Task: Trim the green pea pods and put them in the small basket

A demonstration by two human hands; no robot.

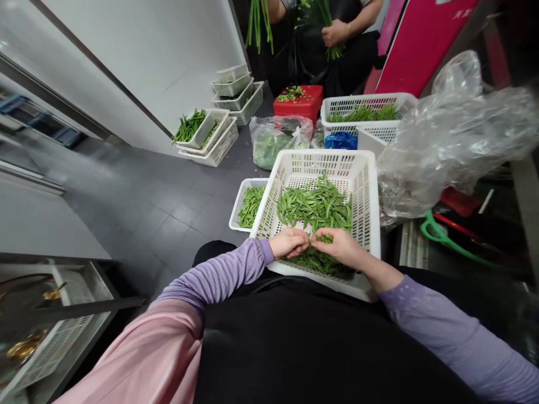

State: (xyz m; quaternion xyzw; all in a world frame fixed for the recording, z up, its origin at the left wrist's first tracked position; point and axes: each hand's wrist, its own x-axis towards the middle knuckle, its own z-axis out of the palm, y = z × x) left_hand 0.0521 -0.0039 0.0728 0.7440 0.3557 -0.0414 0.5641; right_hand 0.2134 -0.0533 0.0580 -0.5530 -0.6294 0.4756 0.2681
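A large white plastic basket (pixel 370 191) stands before me, with a pile of green pea pods (pixel 315 205) in its far half. Nearer to me, finer green scraps (pixel 326 264) cover the basket's bottom. My left hand (pixel 290 242) is closed above the pods, its fingers curled inward. Almost touching it at the fingertips is my right hand (pixel 339 246), closed in a pinch. Something small and green seems to be between the fingertips, too small to make out. Left of the large basket, a smaller white basket (pixel 233 216) holds more green pods.
Stacked white baskets (pixel 217 151) stand along the wall. Beyond the large basket are a tied plastic bag (pixel 273 148), a red stool (pixel 298 104) with scraps and another basket (pixel 368 101). Clear plastic (pixel 442 146) bulges at right. A co-worker's hand (pixel 336 32) holds green stalks.
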